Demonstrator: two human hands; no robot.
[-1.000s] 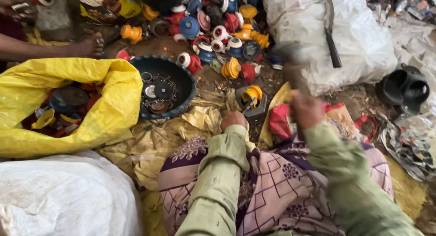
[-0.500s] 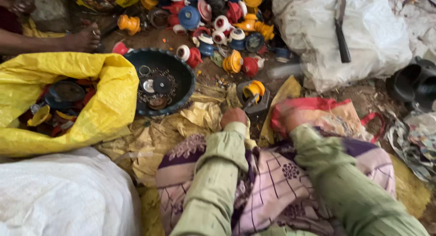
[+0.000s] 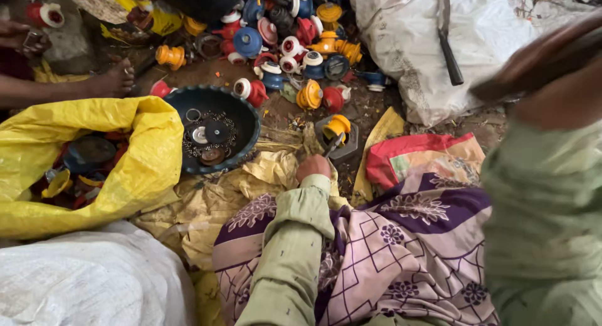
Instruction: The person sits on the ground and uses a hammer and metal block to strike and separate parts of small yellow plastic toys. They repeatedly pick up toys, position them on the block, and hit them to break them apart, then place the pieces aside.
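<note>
My left hand (image 3: 313,168) is closed on a thin metal tool (image 3: 333,144). Its tip rests against a yellow plastic part (image 3: 338,126) that sits on a dark hexagonal block (image 3: 348,149) on the ground. My right hand (image 3: 555,87) is raised close to the camera at the right edge. It is blurred and closed around a dark handle-like object (image 3: 533,65); I cannot make out what kind. Green sleeves cover both arms. A purple patterned cloth (image 3: 389,251) lies over my lap.
A dark blue bowl (image 3: 241,109) holds metal rings and small parts. A yellow sack (image 3: 125,169) with scrap lies left. Coloured plastic parts (image 3: 295,43) are piled beyond. Also here: white sacks (image 3: 489,37) (image 3: 81,282), a black-handled tool (image 3: 449,53), another person's hand (image 3: 116,80).
My right hand was up a second ago, came down beside the block, and is now raised again, close to the camera. My left hand stayed at the block.
</note>
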